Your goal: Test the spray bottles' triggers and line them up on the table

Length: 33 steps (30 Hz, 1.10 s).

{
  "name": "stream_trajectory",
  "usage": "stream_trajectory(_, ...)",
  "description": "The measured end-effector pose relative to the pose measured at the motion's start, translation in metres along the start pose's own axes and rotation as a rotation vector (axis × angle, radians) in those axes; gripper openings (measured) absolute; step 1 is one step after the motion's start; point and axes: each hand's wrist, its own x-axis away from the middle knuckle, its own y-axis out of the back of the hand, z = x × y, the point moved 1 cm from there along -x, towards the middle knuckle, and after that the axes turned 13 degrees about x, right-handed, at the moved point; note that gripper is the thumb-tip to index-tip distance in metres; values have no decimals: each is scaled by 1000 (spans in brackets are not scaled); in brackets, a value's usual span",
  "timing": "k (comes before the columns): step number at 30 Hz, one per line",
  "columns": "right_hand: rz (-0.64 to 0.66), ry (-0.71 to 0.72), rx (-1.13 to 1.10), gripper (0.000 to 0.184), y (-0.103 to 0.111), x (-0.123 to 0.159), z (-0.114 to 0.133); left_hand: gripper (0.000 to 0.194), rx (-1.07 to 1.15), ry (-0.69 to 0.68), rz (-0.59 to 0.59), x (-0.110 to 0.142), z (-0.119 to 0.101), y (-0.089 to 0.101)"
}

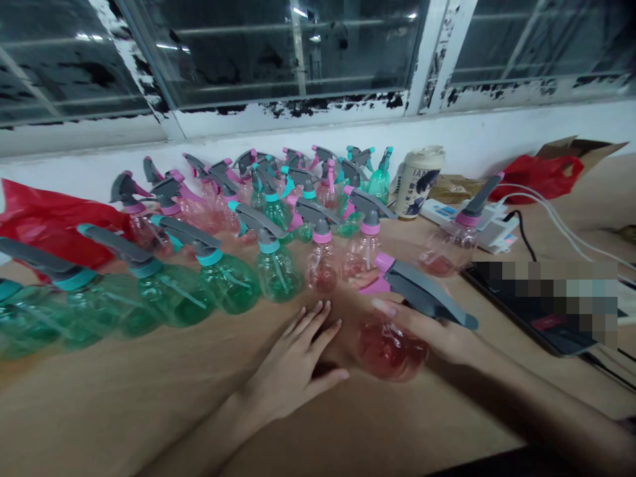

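My right hand (432, 324) is wrapped round the neck of a pink spray bottle (392, 351) with a grey and pink trigger head; the bottle tilts a little. To its left, my left hand (298, 358) lies with fingers spread, low over the table, and nothing is in it. Just beyond its fingertips stands another pink spray bottle (322, 262). A green spray bottle (278, 271) is beside that one, and several more green ones run off to the left. On the right, a separate pink spray bottle (452, 245) stands behind my right hand.
Rows of pink and green spray bottles fill the back of the table (124, 404). A paper cup (418, 182) stands by a white power strip (489, 228) with cables. A phone (527, 308) lies at right. Red plastic bags (74, 228) and an open cardboard box (581, 156) flank the bottles.
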Motion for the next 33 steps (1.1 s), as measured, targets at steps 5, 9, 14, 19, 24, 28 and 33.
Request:
stream_trajectory(5,55,-42,-46,16,1,3,1,57,-8,-9,0,0,1,-1)
stream_trajectory(9,38,-66,-84,15,1,5,3,55,-61,-21,15,-1,1,0)
stream_trajectory(14,27,-81,-145,11,3,6,6,55,-119,-20,32,0,2,-1)
stream_trajectory(19,16,-96,-113,7,5,6,8,53,-125,-25,16,1,3,-2)
stream_trajectory(24,13,-40,-42,13,6,3,8,53,-126,-30,-2,0,3,-1)
stream_trajectory(28,-13,17,-39,14,7,0,12,53,-117,-32,1,0,3,0)
stream_trajectory(33,-17,-4,1,12,6,1,11,54,-125,-21,25,0,2,-1)
